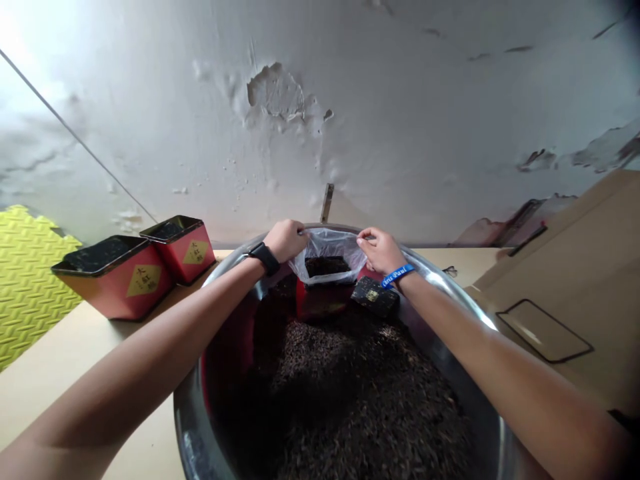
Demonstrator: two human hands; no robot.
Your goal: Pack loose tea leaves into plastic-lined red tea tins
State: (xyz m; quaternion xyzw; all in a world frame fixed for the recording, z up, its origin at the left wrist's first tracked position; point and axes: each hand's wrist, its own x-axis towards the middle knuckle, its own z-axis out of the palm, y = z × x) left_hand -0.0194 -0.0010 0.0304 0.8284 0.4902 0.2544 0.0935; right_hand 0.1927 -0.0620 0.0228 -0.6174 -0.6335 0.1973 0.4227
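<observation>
A big metal basin (453,287) filled with dark loose tea leaves (350,393) sits in front of me. At its far side a red tin (320,301) stands in the leaves, lined with a clear plastic bag (330,250) that holds some tea. My left hand (286,239), with a black watch on the wrist, is closed on the bag's left rim. My right hand (381,250), with a blue wristband, pinches the bag's right rim. A black lid (375,295) lies on the leaves just right of the tin.
Two red tins (120,273) (183,248) with black tops stand on the beige table (75,360) at the left. A yellow foam mat (25,280) lies beyond the table's left edge. Brown cardboard boxes (565,287) fill the right. A peeling white wall stands behind.
</observation>
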